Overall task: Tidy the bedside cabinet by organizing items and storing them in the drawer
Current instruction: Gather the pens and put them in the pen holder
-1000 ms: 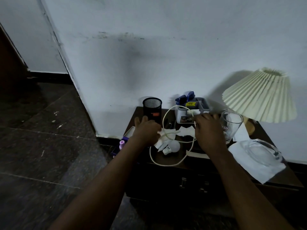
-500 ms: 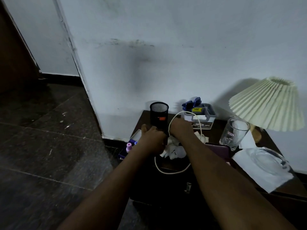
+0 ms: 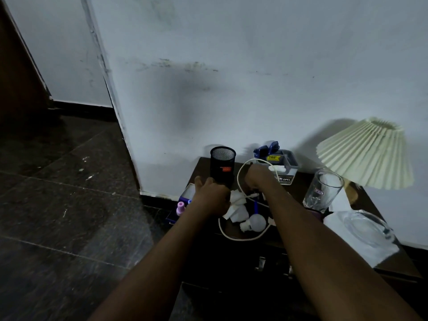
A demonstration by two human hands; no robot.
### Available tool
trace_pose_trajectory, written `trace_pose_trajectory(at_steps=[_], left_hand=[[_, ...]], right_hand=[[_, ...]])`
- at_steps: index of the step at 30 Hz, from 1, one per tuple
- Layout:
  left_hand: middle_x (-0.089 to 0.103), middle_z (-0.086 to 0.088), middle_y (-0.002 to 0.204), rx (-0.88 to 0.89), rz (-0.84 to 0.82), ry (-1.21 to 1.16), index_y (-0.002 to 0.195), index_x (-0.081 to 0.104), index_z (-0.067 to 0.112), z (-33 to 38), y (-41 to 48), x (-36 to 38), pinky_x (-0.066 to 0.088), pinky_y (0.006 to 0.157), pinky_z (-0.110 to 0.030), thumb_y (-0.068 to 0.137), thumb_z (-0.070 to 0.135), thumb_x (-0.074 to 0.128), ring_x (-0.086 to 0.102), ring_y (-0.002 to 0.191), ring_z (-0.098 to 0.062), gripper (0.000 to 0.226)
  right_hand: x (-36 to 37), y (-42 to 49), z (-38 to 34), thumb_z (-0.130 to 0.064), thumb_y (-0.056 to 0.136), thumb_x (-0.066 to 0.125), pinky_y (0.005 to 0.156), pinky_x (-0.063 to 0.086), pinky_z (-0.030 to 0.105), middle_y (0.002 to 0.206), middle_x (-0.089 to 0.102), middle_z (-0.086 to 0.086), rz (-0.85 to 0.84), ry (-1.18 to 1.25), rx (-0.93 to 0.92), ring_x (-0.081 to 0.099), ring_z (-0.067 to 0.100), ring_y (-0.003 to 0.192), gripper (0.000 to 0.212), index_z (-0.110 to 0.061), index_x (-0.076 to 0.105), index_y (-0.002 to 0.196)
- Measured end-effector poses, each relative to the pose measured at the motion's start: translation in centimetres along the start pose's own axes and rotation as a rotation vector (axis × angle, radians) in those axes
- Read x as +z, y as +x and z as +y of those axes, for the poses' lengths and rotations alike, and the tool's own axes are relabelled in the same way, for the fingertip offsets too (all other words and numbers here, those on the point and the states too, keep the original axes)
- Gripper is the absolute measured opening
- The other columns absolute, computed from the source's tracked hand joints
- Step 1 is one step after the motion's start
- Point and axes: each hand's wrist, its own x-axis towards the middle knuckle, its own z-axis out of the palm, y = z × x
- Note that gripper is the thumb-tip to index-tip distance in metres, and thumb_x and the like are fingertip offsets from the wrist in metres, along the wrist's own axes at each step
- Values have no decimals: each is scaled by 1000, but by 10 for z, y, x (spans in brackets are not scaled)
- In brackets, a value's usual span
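At the dark cabinet's [image 3: 301,181] back edge, left hand [image 3: 212,195] curls against black mesh cup [image 3: 222,167], right hand [image 3: 257,179] meets white cable [image 3: 245,239]; grips unclear.

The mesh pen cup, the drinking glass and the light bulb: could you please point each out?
mesh pen cup [image 3: 221,162], head view, on its black mesh side wall.
drinking glass [image 3: 323,193], head view, on its clear side wall.
light bulb [image 3: 257,221], head view, on its round white globe.
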Motion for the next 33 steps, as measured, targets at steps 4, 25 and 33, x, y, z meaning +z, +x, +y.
trace_pose_trajectory(at_steps=[4, 25, 33], left_hand=[[67, -7, 121, -3, -6, 13, 110, 72, 26, 4, 2, -2, 9, 115, -69, 96, 39, 60, 42, 134, -35, 23], [72, 18, 116, -13, 394, -1252, 128, 67, 33, 82, -24, -12, 57, 95, -25, 98, 8, 67, 67, 105, 8, 39], [58, -6, 91, -12, 421, -889, 122, 74, 20, 87, 4, -9, 40, 75, -21, 101, 22, 64, 56, 89, -14, 23]], right_hand=[[-13, -5, 14, -13, 96, 60, 80, 52, 40, 105, 69, 20, 225, 171, -34, 67, 37, 100, 21, 2, 62, 111], [-23, -87, 77, -13, 101, 66, 91, 59, 51, 100, 73, 4, 1022, 1387, -16, 71, 23, 97, 7, -20, 66, 100], [-18, -74, 78, -11, 99, 68, 68, 62, 34, 116, 74, 19, 709, 1649, -40, 75, 31, 102, 31, 2, 60, 126]])
